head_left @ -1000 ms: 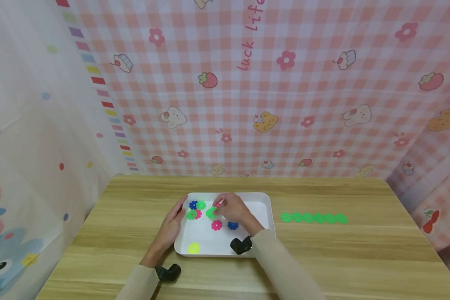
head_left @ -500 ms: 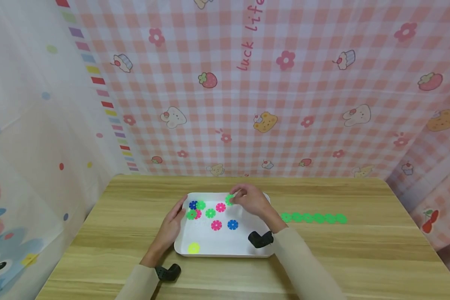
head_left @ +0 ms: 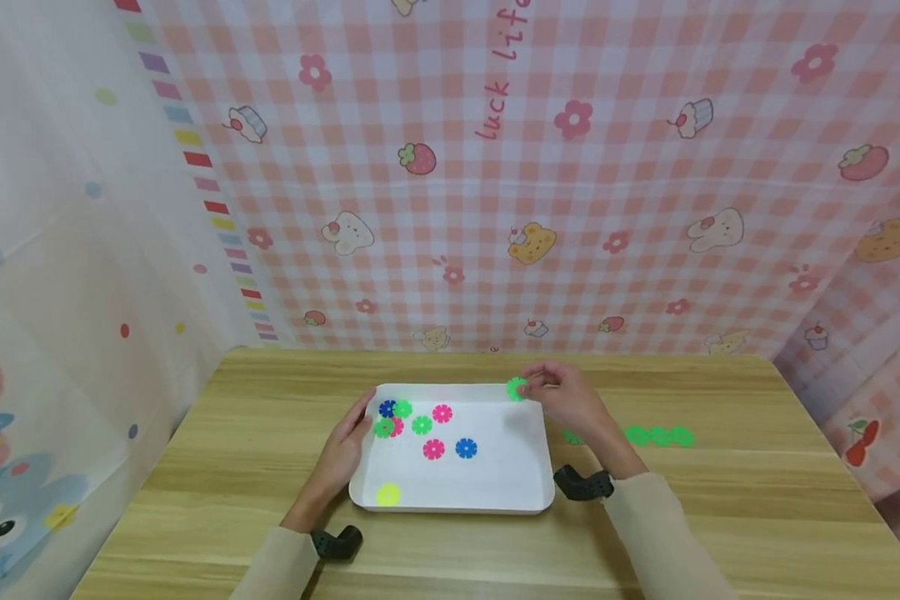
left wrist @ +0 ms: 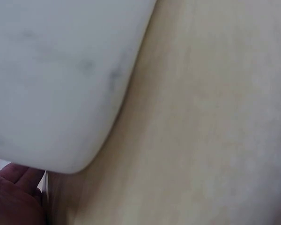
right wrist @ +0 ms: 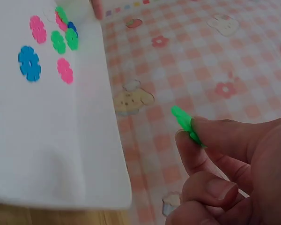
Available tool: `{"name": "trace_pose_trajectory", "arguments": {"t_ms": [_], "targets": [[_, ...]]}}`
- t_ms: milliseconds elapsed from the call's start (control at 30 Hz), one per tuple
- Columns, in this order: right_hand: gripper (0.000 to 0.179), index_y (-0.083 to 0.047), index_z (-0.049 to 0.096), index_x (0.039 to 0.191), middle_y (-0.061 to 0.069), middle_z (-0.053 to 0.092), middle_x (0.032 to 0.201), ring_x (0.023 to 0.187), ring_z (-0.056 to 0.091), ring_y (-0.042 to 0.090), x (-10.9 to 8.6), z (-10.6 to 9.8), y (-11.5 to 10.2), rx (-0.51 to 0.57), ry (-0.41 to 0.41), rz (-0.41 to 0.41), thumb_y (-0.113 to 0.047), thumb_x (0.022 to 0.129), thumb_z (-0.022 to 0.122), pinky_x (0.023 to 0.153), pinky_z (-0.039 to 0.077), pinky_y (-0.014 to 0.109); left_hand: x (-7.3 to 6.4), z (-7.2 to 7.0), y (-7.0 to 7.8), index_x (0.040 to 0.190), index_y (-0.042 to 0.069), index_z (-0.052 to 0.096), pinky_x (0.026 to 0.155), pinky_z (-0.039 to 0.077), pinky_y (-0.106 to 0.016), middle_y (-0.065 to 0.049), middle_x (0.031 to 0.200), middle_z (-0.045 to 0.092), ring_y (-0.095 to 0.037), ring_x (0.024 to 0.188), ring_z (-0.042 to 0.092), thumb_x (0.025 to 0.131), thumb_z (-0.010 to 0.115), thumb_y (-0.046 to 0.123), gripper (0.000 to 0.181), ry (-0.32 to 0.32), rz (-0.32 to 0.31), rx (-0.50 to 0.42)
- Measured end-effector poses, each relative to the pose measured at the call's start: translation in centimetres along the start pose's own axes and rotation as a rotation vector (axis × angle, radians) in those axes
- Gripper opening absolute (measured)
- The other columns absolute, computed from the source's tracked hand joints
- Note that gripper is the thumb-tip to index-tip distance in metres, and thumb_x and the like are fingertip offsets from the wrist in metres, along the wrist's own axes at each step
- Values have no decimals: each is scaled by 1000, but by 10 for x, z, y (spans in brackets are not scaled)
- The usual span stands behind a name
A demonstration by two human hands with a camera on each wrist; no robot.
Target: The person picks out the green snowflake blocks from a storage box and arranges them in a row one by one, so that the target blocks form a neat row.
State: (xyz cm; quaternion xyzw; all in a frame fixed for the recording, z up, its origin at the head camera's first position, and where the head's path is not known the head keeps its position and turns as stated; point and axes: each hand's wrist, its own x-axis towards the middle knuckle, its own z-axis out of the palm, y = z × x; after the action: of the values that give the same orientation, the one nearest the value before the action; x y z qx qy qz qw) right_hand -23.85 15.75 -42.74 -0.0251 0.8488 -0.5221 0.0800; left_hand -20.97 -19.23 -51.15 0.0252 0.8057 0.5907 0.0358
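My right hand (head_left: 573, 406) pinches a green snowflake building disc (head_left: 517, 389) between thumb and fingertips, above the far right corner of the white tray (head_left: 495, 492). In the right wrist view the same green disc (right wrist: 185, 123) appears nearly edge-on. My left hand (head_left: 342, 450) holds the tray's left edge, fingers along the outer wall and thumb at the rim. Inside the tray lie several discs: green (head_left: 422, 425), pink (head_left: 433, 449), blue (head_left: 467, 448) and a yellow disc (head_left: 387, 495) near the front left. Some overlap at the back left.
Right of the tray, a row of green discs (head_left: 659, 437) lies on the wooden table (head_left: 757, 500), partly hidden behind my right hand and wrist. A checked cloth (head_left: 450, 183) hangs behind the table. Both wrists carry a black camera mount (head_left: 337, 543).
My right hand has lifted the green disc from among the others and carried it rightward to the tray's far right corner. The left hand stays at the tray's edge.
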Motion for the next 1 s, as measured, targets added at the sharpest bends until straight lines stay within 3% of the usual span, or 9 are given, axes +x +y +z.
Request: {"name": "trace_pose_trajectory", "arguments": {"t_ms": [200,433,767,1000], "targets": [[29,-8,63,119,6,67,101,97,60,25,-14,-32,17,48,35,-8,-23,94,68,72,49,30,0,-2,0,157,18,28,124,8,-49,-5,165,21,-24,153,12,109,31,19,49,7,6,-4],[36,-5,59,124,0,66,97,74,51,9,-35,-67,39,95,98,18,-27,97,65,58,44,25,0,0,1,158,19,28,124,6,-49,-4,165,20,-23,153,11,109,32,19,49,-5,7,-23],[41,-5,57,128,-12,66,93,66,45,8,-56,-105,76,78,145,72,-35,99,61,56,43,28,0,0,1,157,17,28,124,7,-48,-5,165,20,-24,153,11,109,31,18,49,2,9,-15],[45,-6,59,127,-19,68,91,65,50,7,-69,-132,102,24,221,85,-40,99,60,55,46,28,0,1,2,157,15,28,124,8,-48,-7,165,21,-25,153,12,109,31,16,49,4,17,-15]]}}
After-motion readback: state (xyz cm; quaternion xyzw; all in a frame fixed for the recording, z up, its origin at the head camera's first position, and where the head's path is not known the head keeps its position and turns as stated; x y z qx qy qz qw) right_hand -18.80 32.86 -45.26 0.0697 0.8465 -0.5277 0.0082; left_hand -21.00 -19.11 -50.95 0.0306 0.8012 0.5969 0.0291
